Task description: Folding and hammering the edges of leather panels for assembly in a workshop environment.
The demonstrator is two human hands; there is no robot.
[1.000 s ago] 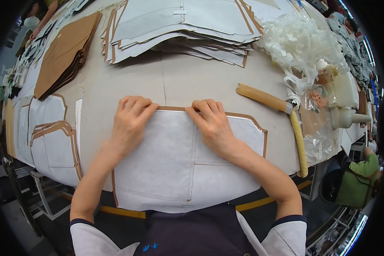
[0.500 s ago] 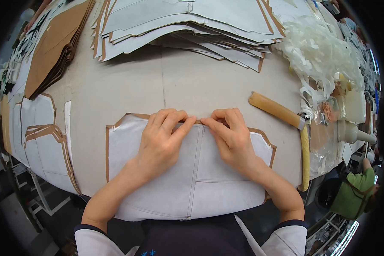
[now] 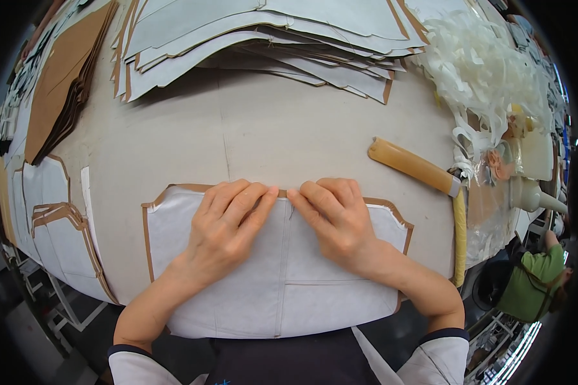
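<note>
A flat white panel with a tan border (image 3: 237, 301) lies on the beige table (image 3: 270, 141) just in front of me. My left hand (image 3: 228, 224) and my right hand (image 3: 337, 218) press side by side on the middle of its far edge, fingertips nearly touching over the centre seam. The fingers of both are bent down onto the tan edge strip. Neither hand lifts the panel off the table.
A stack of similar white panels (image 3: 270, 32) lies at the far side. Brown pieces (image 3: 64, 83) are piled at far left, more white panels (image 3: 51, 224) at left. A tan-handled tool (image 3: 414, 167), a heap of white strips (image 3: 481, 70) and bottles (image 3: 533, 192) lie at right. A person in green (image 3: 533, 282) is at lower right.
Both hands have slid inward along the panel's far edge, from well apart to nearly touching at the centre. The view has moved closer to the table.
</note>
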